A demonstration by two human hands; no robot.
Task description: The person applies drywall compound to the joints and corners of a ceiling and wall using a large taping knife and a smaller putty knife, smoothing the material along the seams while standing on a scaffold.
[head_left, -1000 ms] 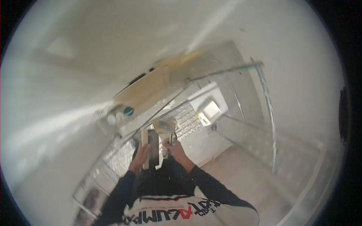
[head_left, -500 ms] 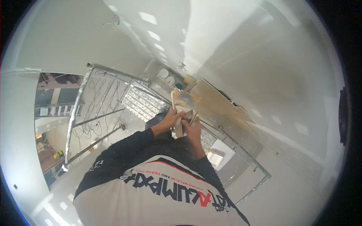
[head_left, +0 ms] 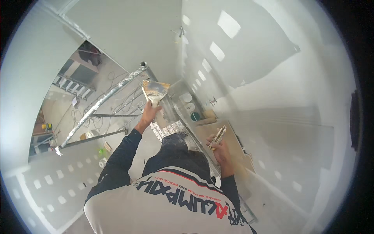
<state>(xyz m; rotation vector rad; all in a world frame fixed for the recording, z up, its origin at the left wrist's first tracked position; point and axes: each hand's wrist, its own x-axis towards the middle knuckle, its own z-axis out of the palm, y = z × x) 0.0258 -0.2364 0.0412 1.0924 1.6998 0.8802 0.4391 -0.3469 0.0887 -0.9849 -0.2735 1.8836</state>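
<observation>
The white plastered wall [head_left: 272, 78] closes off the whole right side, so there is no way through there. Below, the metal scaffold platform [head_left: 171, 128] carries round white tubs [head_left: 188, 102] and a flat brown board [head_left: 230, 144], which crowd the strip beside the wall. On the left, the diagonal silver scaffold tube [head_left: 105, 101] bars the way; open air lies above and between the hands.

The person wears a long-sleeved top with dark navy sleeves that reach the wrists of the bare left hand [head_left: 149, 113] and right hand [head_left: 220, 147]. Its chest panel is pale grey, crossed by large dark lettering with red accents and edged above by a thin red and white stripe. Dark trousers dusted with pale powder show below
</observation>
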